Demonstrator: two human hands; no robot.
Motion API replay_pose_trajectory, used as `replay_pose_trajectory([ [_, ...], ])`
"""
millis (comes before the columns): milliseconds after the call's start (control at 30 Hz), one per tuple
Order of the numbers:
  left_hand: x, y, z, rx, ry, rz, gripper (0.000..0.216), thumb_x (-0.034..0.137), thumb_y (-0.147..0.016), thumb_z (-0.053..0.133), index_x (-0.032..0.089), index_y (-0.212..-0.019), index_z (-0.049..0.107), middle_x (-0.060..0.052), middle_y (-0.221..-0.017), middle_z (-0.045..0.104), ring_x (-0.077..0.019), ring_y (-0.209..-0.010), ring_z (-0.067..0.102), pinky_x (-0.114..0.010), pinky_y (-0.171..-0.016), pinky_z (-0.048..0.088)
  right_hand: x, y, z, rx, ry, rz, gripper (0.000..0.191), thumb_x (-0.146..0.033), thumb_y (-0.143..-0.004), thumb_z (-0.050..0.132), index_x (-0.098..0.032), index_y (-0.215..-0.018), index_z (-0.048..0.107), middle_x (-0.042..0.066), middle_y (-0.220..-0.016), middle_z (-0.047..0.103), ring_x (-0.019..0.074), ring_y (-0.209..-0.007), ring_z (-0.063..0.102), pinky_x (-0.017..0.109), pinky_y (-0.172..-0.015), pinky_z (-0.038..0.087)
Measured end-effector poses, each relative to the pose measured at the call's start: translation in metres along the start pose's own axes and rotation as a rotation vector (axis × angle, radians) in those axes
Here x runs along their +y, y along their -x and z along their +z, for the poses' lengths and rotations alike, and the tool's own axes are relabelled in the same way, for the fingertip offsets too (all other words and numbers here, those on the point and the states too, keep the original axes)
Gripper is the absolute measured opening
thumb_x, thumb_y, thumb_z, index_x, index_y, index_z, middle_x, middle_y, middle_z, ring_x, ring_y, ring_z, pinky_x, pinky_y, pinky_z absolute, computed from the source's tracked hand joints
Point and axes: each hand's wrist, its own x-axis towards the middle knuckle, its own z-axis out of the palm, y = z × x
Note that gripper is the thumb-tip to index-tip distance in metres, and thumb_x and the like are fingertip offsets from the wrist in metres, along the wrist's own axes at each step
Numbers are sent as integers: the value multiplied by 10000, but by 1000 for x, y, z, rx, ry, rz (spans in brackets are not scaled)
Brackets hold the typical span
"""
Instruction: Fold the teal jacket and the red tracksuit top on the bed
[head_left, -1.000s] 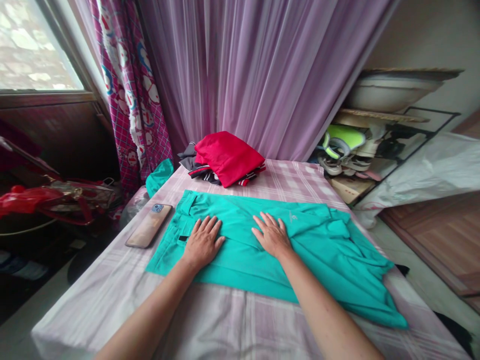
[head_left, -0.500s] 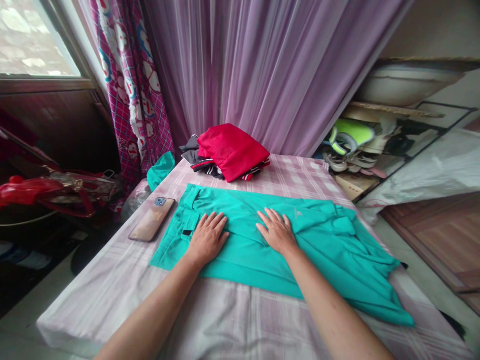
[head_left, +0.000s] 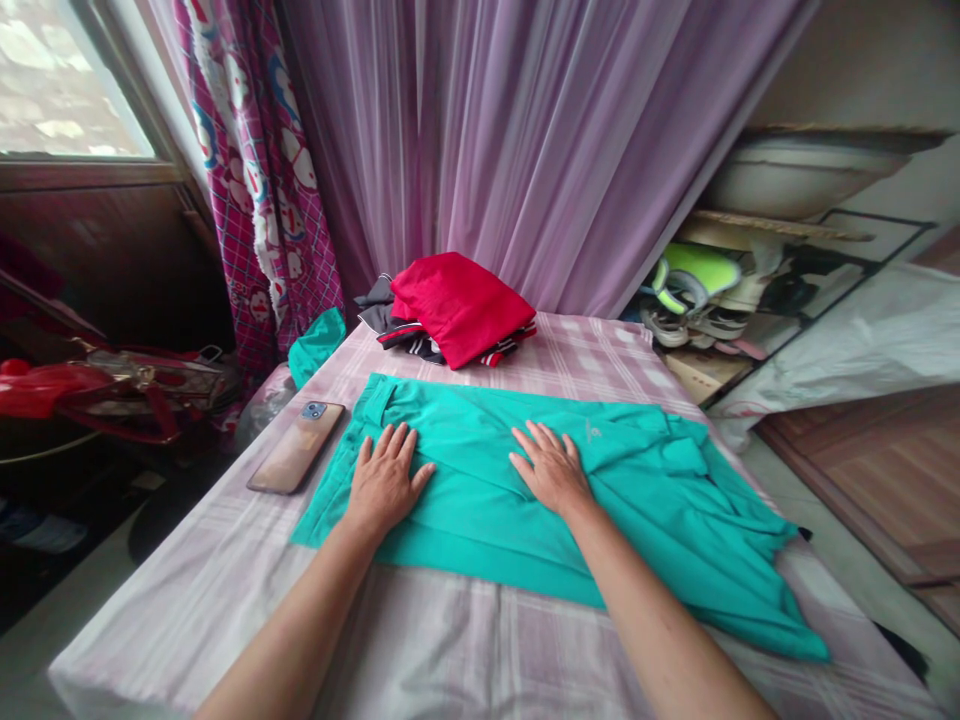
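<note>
Now — left hand (head_left: 384, 482) slid left on teal garment (head_left: 480, 500) | right hand (head_left: 553, 468) unmoved | both flat, gripping nothing

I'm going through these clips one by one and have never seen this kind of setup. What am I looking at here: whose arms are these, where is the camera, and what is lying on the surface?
The single view comes from a camera worn on a person's head, looking forward and down, so the two bare arms are the wearer's own. There is no machine. The left hand and right hand both lie flat, fingers spread, on a teal garment spread across a table with a pale checked cover. Neither hand grips anything. A phone lies face down just left of the garment. At the far edge sits a stack of folded clothes, a red one on top. Behind hang purple curtains.
</note>
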Motion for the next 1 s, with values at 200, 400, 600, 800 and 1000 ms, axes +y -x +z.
replay_pose_trajectory([
  [200,1,0,0,-2,-5,-2,615,543,-972,415,192,-1470,501,-125,-1551,464,-331,-1452,390,-587,-1175,315,-1,1,-2,13,-14,5,510,-466,-1018,377,-306,-1493,475,78,-1597,397,260,-1468,337,546,-1179,223],
  [400,0,-1,-1,1,-26,-5,601,537,-974,405,195,-1456,517,-128,-1539,480,-321,-1445,403,-570,-1169,329,-2,1,-3,6,-48,10,515,-477,-1016,375,-307,-1493,475,75,-1600,394,259,-1467,335,548,-1180,221],
  [600,-3,-2,2,18,-21,11,604,535,-976,387,187,-1453,519,-127,-1544,473,-324,-1448,397,-569,-1165,332,-2,1,-6,3,-59,17,521,-495,-1014,365,-322,-1494,471,66,-1603,390,261,-1469,327,549,-1183,217],
  [800,-4,-3,5,28,-18,-6,576,518,-974,390,227,-1455,519,-111,-1539,485,-311,-1449,398,-557,-1164,335,-2,1,-9,-2,-75,19,528,-508,-1010,377,-325,-1498,464,63,-1604,388,256,-1477,315,543,-1193,200],
  [1000,-2,-4,2,16,-44,-11,591,510,-980,383,178,-1448,523,-125,-1531,490,-318,-1448,399,-560,-1161,341,-4,1,-9,0,-84,17,530,-518,-1013,373,-318,-1494,469,66,-1610,376,256,-1486,303,546,-1195,203],
])
